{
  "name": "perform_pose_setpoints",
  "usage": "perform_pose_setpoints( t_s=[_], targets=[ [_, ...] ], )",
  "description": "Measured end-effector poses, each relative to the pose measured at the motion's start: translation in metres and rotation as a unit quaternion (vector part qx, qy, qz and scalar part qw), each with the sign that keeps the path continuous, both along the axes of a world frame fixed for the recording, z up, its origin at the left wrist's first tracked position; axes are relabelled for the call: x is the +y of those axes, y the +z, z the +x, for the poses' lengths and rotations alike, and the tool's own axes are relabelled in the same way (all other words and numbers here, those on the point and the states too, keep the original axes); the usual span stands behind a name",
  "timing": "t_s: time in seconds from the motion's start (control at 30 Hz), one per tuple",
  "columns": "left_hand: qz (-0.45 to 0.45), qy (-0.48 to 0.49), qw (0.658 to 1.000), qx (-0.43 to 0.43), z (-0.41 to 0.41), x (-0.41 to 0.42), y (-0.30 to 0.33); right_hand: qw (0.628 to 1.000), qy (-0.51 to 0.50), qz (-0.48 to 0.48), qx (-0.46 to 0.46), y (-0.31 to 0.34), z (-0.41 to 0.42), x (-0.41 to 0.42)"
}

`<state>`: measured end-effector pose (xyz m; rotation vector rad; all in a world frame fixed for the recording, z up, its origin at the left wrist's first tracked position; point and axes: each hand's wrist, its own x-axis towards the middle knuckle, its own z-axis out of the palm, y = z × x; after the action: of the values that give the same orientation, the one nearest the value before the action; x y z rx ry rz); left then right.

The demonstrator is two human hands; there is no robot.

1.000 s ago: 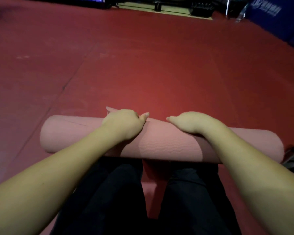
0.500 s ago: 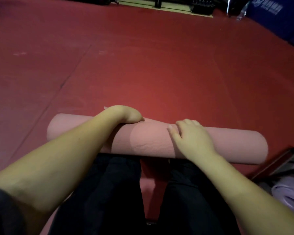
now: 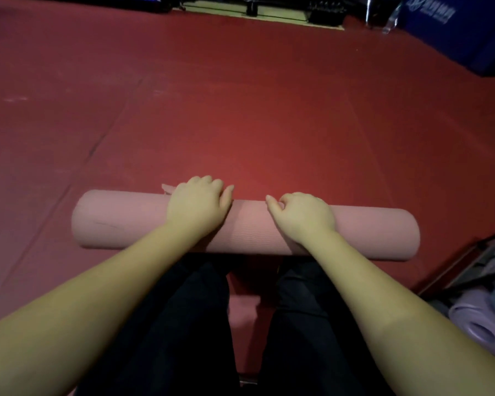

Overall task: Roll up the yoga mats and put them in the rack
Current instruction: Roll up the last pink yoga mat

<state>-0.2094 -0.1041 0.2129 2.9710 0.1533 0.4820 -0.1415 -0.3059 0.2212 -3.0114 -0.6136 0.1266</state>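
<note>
Both curled over rolled pink mat (image 3: pixel 120 218) at frame centre: left hand (image 3: pixel 197 205), right hand (image 3: pixel 305 217), gripping its top.

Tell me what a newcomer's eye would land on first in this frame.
First, the pink yoga mat, rolled into a thick tube and lying crosswise on the red floor just ahead of the person's knees. The left hand and right hand both rest on top of it near the middle, fingers curled over its far side. At the lower right edge, a lilac rolled mat shows its spiral end.
</note>
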Motion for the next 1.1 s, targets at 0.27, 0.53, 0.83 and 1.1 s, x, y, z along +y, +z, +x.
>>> perform_pose_setpoints(
  t_s=[0.27, 0.53, 0.83, 1.1],
  targets=[
    [0.16, -0.057, 0.982, 0.082, -0.053, 0.001, -0.038, 0.997, -0.019, -0.011, 0.067, 0.005, 0.016, 0.006],
    [0.17, -0.055, 0.978, 0.108, -0.051, -0.005, -0.024, 0.996, -0.031, -0.016, 0.082, 0.017, 0.01, 0.005],
    [0.169, -0.097, 0.981, 0.016, -0.06, -0.002, 0.015, 0.994, -0.018, -0.034, 0.098, 0.051, 0.007, -0.004],
    [0.149, -0.136, 0.97, 0.139, -0.066, 0.005, 0.023, 0.962, -0.006, -0.085, 0.259, 0.052, -0.003, 0.002]
  ],
)
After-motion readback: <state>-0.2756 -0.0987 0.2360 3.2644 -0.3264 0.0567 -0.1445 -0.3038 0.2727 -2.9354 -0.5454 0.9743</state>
